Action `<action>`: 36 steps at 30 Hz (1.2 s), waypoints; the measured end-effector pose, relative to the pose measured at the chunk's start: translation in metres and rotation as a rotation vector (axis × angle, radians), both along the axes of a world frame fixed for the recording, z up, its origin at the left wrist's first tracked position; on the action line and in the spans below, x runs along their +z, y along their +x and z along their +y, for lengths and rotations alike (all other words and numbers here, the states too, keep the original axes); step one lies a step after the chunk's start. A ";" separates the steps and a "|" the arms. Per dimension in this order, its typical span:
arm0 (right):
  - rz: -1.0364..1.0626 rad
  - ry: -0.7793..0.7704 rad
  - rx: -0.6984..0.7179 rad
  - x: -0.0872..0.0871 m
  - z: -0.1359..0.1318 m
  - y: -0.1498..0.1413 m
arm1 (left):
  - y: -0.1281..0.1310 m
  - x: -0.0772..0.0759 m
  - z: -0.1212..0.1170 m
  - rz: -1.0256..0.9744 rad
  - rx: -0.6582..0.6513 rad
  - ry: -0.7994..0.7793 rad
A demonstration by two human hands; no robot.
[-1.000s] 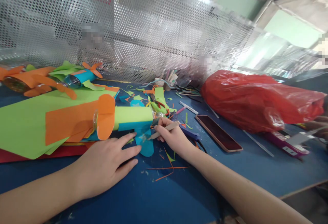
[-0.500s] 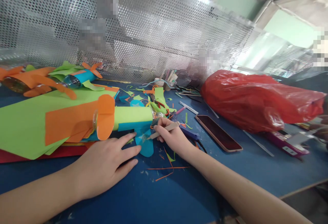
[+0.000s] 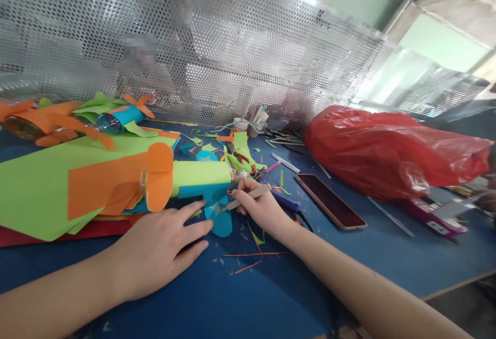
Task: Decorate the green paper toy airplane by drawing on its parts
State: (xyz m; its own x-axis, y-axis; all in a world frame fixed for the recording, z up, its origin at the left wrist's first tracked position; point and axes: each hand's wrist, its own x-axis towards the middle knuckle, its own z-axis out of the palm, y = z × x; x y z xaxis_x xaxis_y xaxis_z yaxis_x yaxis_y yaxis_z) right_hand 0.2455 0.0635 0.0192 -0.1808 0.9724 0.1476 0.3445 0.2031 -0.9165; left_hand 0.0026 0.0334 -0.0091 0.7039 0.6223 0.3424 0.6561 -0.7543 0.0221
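My right hand is closed round a light beige marker pen, its tip on a star drawn on a blue paper wing. The wing sticks out from a plastic bottle wrapped in yellow-green and blue paper, which lies on its side like a toy plane. An orange rounded paper piece is fixed at the bottle's left end. My left hand lies with fingers spread, its fingertips at the left edge of the blue wing.
Green sheets and orange paper lie at left, below other paper-wrapped bottles. Paper scraps and scissors lie beyond the bottle. At right are a phone, a red plastic bag and a purple glue gun.
My hands, the marker pen and the bottle stay almost in place. Behind the perforated screen, a person has shifted a little to the right.
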 end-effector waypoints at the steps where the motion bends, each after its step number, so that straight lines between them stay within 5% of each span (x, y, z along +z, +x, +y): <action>1: -0.006 0.001 0.004 0.000 0.000 0.000 | 0.000 0.000 0.000 -0.002 0.000 0.001; 36: -0.002 0.012 0.003 -0.001 0.002 0.000 | -0.001 0.000 0.000 0.027 -0.003 0.033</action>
